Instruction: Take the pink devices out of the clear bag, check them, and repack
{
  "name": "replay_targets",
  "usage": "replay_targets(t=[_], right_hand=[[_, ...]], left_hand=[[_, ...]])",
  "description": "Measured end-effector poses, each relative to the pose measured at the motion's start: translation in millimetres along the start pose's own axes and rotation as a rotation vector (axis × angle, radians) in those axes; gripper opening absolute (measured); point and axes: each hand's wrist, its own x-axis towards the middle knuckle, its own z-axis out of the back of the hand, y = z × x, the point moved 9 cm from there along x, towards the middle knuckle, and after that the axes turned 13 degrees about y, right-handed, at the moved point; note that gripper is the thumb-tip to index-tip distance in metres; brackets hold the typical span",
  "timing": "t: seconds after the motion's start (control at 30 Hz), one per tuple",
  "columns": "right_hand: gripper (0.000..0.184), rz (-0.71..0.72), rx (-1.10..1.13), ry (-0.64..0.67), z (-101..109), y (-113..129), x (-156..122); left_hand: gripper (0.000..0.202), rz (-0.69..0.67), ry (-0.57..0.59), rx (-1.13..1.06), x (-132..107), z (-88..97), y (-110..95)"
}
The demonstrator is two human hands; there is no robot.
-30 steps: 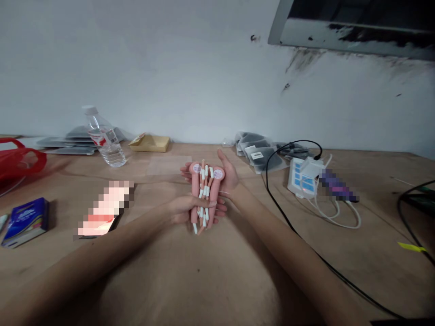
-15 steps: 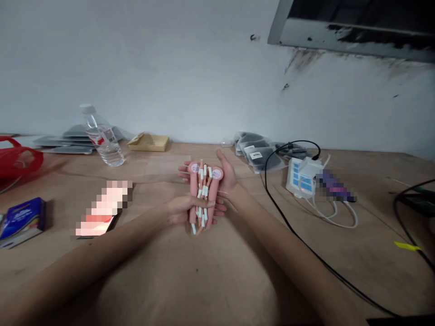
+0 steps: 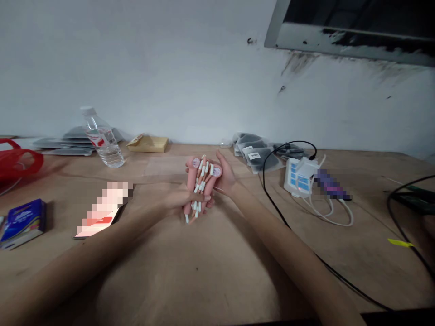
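Observation:
A folded beaded jump rope (image 3: 203,181) is held above the middle of the table, its white and brownish-pink beads bunched between two pink handles. Round labels sit on the handles' far ends. My left hand (image 3: 176,197) is closed round the bundle from the left, its thumb across the handles and beads. From the right, my right hand (image 3: 227,177) wraps the same bundle, thumb pointing up and away. Most of the fingers of both hands are hidden behind the rope. Flat on the table just behind lies a clear plastic sleeve (image 3: 163,166).
Leftward are a phone (image 3: 102,213), a blue tissue pack (image 3: 23,222), a red bag (image 3: 20,158), a water bottle (image 3: 105,142) and a yellow box (image 3: 149,144). To the right lie bagged dark items (image 3: 254,151), a power strip (image 3: 299,179) and a black cable (image 3: 282,217).
Both hands have closed more tightly round the jump rope; the fingers that stuck out are now curled in. The bundle has tilted, its near end shifting left. The view has shifted slightly.

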Motion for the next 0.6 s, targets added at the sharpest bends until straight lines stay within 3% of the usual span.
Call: replay_targets(t=[0.07, 0.17, 0.23, 0.3, 0.4, 0.6], right_hand=[[0.06, 0.063, -0.192, -0.13, 25.5, 7.9, -8.1], [0.056, 0.146, -0.535, -0.271, 54.5, 10.8, -36.3], [0.06, 0.155, -0.734, -0.277, 61.1, 2.4, -58.3], [0.062, 0.167, -0.88, -0.284, 62.1, -5.6, -79.5], [0.06, 0.14, -1.122, -0.298, 53.7, -11.1, -97.8], [0.058, 0.127, -1.462, -0.07, 18.5, -15.9, -92.4]], left_hand=[[0.022, 0.051, -0.239, 0.456, -7.0, 29.4, -13.9], [0.02, 0.049, -0.417, 0.757, -13.7, 53.0, -28.0], [0.027, 0.112, -0.493, 1.089, -14.3, 57.5, -30.7], [0.029, 0.169, -0.505, 1.339, -11.0, 54.3, -26.5], [0.033, 0.151, -0.462, 1.446, -6.3, 43.9, -18.2], [0.053, 0.092, -0.393, 1.58, -4.7, 24.3, -12.8]])
